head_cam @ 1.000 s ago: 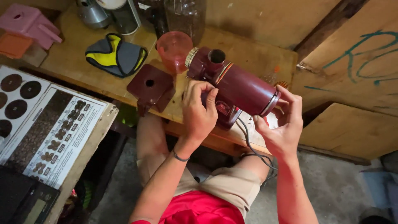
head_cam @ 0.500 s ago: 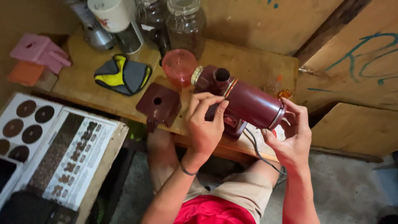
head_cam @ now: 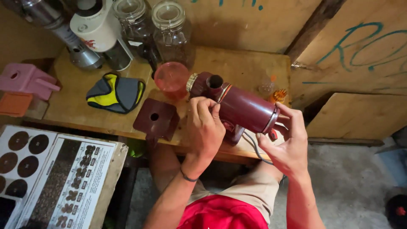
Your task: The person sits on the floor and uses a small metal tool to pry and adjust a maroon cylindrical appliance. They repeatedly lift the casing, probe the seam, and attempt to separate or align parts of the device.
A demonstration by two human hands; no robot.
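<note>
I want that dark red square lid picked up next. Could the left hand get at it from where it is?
Probably yes: the left hand rests on the maroon grinder, and the square lid lies uncovered just beside it.

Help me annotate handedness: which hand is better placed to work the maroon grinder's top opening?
Probably the left hand: its fingers rest beside the opening of the maroon grinder. The right hand holds the far end.

grinder (head_cam: 243,108): dark maroon, silver bands;
square lid (head_cam: 156,120): maroon;
cup (head_cam: 171,78): translucent pink;
cloth (head_cam: 115,93): grey, yellow, black edging;
desk (head_cam: 76,108): tan wood;
shorts (head_cam: 250,195): beige
</note>
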